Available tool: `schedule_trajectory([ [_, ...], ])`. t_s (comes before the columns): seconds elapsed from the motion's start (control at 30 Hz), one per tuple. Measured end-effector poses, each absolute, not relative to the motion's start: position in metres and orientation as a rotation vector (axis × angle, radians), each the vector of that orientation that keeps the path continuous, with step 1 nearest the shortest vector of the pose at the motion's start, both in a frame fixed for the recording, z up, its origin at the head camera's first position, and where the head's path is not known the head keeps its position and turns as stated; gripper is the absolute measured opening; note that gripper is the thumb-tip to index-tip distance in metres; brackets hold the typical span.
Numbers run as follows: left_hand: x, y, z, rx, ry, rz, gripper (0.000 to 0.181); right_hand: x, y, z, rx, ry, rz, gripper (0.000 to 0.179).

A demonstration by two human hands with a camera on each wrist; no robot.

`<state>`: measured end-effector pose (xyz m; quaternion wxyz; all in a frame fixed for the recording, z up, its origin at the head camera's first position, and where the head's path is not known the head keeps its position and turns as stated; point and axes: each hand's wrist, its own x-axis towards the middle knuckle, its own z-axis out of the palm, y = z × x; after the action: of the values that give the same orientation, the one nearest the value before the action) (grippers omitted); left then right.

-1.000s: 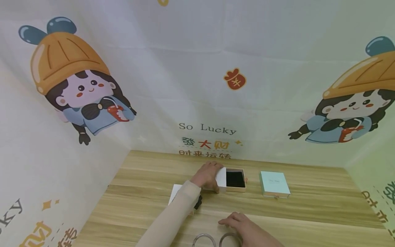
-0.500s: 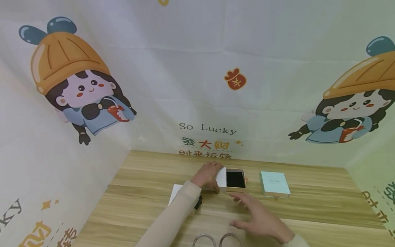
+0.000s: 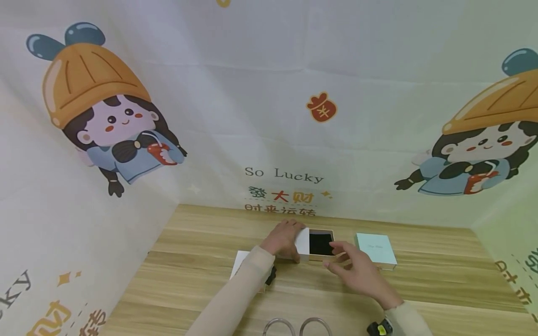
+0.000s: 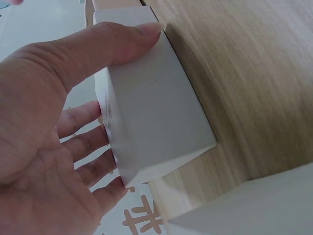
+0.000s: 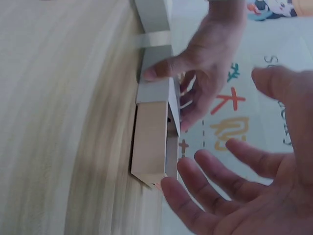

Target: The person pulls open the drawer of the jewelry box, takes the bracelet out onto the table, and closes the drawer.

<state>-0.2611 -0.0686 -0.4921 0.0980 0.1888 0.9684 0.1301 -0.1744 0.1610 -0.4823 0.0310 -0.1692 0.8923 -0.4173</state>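
A white box sleeve [image 3: 302, 243] lies on the wooden table, held by my left hand [image 3: 284, 237] with the thumb on its near side and the fingers along the far side. Out of its right end sticks a beige drawer [image 5: 149, 142] with a black lining [image 3: 321, 243]. My right hand [image 3: 357, 270] is at the drawer's right end, thumb and fingers apart, nothing between them. In the right wrist view its fingertips [image 5: 171, 186] overlap the drawer's end.
A mint-green box [image 3: 375, 249] stands to the right, partly behind my right hand. Another white box [image 3: 238, 262] lies under my left forearm, mostly hidden. Two clear curved loops [image 3: 279, 321] show at the bottom edge. A printed cloth [image 3: 357, 186] rises behind the table.
My right hand has moved from the near edge, by the loops, up and right to the drawer's end. My left hand and the box have stayed in place.
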Motion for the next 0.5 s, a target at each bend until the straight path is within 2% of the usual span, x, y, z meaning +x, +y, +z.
schedule_trajectory([
  [0.3, -0.262, -0.07, -0.493, 0.6, 2.879, 0.37, 0.097, -0.195, 0.166, -0.482, -0.138, 2.661, -1.465, 0.052],
  [0.5, -0.261, -0.07, -0.492, 0.61, 2.881, 0.384, 0.095, -0.205, 0.167, -0.482, 0.008, 2.507, -1.594, 0.044],
])
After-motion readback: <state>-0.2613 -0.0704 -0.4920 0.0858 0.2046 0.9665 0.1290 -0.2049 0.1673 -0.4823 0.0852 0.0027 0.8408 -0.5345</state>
